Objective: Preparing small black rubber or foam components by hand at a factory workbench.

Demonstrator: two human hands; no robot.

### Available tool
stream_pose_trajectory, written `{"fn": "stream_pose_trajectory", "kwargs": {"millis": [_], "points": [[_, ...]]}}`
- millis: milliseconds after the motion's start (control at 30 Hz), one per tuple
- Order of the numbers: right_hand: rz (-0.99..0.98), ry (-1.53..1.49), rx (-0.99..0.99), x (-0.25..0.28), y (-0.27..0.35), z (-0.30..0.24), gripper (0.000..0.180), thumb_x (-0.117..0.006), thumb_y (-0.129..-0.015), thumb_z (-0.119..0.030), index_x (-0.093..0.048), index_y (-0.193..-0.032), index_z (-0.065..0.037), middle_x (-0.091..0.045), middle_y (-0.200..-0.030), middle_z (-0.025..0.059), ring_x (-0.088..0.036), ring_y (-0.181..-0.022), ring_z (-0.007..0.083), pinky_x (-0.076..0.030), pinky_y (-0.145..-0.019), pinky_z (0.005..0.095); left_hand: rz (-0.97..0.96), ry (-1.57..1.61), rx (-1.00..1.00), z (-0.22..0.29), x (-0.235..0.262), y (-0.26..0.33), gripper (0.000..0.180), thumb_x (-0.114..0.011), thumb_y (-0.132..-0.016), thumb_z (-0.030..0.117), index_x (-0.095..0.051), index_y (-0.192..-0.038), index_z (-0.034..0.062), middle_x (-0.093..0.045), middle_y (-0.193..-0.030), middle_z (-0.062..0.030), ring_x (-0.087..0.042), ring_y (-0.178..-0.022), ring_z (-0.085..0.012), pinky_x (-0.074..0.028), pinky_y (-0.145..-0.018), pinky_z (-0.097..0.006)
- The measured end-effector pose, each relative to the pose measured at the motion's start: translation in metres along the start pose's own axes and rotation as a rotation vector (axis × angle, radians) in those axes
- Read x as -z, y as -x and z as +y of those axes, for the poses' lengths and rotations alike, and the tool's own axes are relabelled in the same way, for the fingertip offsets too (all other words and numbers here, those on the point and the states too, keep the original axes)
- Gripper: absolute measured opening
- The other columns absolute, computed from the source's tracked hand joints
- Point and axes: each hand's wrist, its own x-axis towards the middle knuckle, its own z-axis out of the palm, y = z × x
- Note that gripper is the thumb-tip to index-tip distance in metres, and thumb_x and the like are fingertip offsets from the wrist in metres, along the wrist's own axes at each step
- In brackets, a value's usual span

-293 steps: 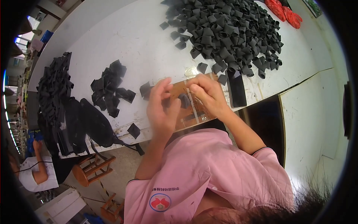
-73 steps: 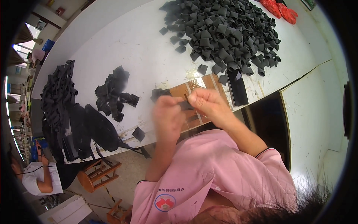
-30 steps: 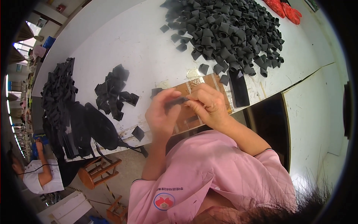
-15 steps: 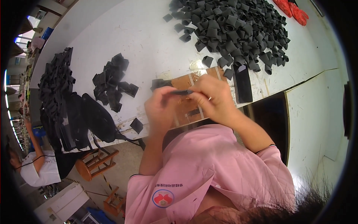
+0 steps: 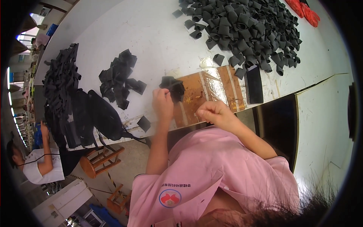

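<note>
My left hand (image 5: 162, 105) is at the left edge of a brown taped board (image 5: 193, 94). Its fingers are pinched on a black piece (image 5: 173, 87) in a small dark cluster lying there. My right hand (image 5: 216, 113) is held over the board's near edge with its fingers curled in. Whether anything is inside those fingers is hidden. Beyond the board spreads a large heap of black folded loops (image 5: 242, 28). A smaller group of flat black pieces (image 5: 118, 79) lies left of my left hand, and one loose black square (image 5: 143, 123) is near the table edge.
A long black block (image 5: 253, 85) stands right of the board. At far left are another black heap (image 5: 62, 79) and a black bag (image 5: 104, 115) with straps. Red gloves (image 5: 304, 12) lie at the far right. A wooden stool (image 5: 89, 164) and another person (image 5: 43, 164) are left, below the table.
My hands were together over the board around a black piece and have come apart. The left went down to the dark cluster; the right moved nearer to me. The view shifted slightly.
</note>
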Motion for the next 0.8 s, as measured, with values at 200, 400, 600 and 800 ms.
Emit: {"fn": "stream_pose_trajectory", "kwargs": {"millis": [200, 400, 600, 800], "points": [[-0.125, 0.159, -0.092, -0.014, -0.013, 0.010, 0.022, -0.053, -0.082, -0.018, -0.059, -0.075, 0.001, -0.056, -0.065, 0.0048, -0.051, -0.058, 0.0104, -0.042, -0.054, 0.0249, 0.107, 0.078, -0.089, 0.005, 0.009, 0.005, 0.007, -0.057, -0.073, -0.004, -0.056, -0.079, -0.0009, -0.053, -0.080, -0.0101, -0.053, -0.065, -0.0220, -0.043, -0.055, -0.028], [-0.074, -0.403, -0.393, -0.034, -0.040, 0.020, 0.028, -0.053, -0.086, -0.030, -0.058, -0.086, -0.002, -0.059, -0.073, 0.0028, -0.054, -0.061, 0.0086, -0.045, -0.054, 0.0209, 0.133, 0.115, -0.241, 0.008, 0.021, 0.011, 0.012, -0.058, -0.071, -0.006, -0.059, -0.081, 0.0004, -0.054, -0.084, -0.0107, -0.054, -0.068, -0.0223, -0.045, -0.057, -0.028], [-0.073, -0.810, -0.488, -0.041, -0.069, 0.034, 0.017, -0.059, -0.083, -0.022, -0.057, -0.082, -0.005, -0.056, -0.069, 0.0016, -0.054, -0.058, 0.0100, -0.044, -0.052, 0.0219, 0.087, 0.046, -0.440, 0.025, 0.041, 0.023, 0.014, -0.059, -0.070, -0.007, -0.059, -0.080, 0.0016, -0.054, -0.088, -0.0113, -0.055, -0.069, -0.0226, -0.045, -0.058, -0.028], [-0.145, -0.894, -0.366, -0.042, -0.052, 0.020, 0.008, -0.057, -0.084, -0.014, -0.057, -0.082, -0.007, -0.057, -0.068, 0.0001, -0.051, -0.054, 0.0068, -0.044, -0.049, 0.0207, 0.026, 1.389, 0.667, 0.049, 0.059, 0.032, 0.016, -0.053, -0.083, 0.009, -0.054, -0.097, 0.0004, -0.057, -0.086, -0.0071, -0.054, -0.073, -0.0144, -0.044, -0.056, -0.024]]}}
